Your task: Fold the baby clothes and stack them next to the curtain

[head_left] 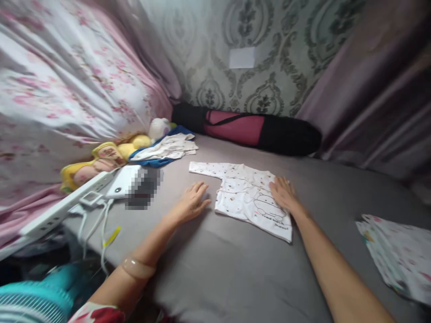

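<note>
A small white baby top [239, 197] with a printed animal outline lies spread on the grey sheet. One sleeve reaches out to the left; the right sleeve is not visible. My right hand [283, 194] rests on the top's right side, fingers extended. To the left of the garment, my left hand [195, 202] is over the sheet with its fingers apart, touching no clothing and holding nothing.
Folded floral cloths [400, 255] lie at the right. At the back is a black and pink bag [245, 128]. White and blue clothes [168, 148], plush toys [107, 157], a power strip [67, 206] and a turquoise fan [37, 296] are leftward.
</note>
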`<state>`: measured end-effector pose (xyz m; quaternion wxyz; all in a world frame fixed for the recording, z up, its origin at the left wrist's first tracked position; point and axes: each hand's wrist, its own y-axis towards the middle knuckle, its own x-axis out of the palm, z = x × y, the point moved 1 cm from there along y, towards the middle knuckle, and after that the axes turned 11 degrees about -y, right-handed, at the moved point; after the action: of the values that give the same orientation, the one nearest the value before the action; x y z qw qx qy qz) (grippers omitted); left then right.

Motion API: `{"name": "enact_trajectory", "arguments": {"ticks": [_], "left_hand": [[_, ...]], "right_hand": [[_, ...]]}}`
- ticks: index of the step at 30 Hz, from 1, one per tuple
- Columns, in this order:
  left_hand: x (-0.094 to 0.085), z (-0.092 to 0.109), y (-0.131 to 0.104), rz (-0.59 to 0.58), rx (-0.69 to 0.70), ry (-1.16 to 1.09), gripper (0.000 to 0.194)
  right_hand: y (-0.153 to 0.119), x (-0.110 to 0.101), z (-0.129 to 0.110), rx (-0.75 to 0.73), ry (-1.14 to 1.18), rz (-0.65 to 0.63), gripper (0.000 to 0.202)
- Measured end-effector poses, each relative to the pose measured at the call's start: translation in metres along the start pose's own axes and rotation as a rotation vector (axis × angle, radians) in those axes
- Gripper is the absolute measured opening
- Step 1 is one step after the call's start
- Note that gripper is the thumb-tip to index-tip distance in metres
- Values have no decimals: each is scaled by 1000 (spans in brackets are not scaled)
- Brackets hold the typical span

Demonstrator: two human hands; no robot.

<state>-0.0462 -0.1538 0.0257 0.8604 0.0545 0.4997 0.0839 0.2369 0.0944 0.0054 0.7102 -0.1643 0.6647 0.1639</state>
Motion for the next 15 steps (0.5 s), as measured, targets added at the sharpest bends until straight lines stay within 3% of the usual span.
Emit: {"name": "enact_trajectory", "arguments": {"ticks": [5,9,15], "left_hand": [[-22,-17,-42,155,-153,71,50],[-39,-34,-66,334,-358,210,44],[-60,-53,-90,528,-602,358,44]], "right_hand": [[-5,-13,-25,-76,-25,79,64],[-15,-12,-53,-173,1,56,62],[-17,-4,-59,-173,-30,31,61]]}}
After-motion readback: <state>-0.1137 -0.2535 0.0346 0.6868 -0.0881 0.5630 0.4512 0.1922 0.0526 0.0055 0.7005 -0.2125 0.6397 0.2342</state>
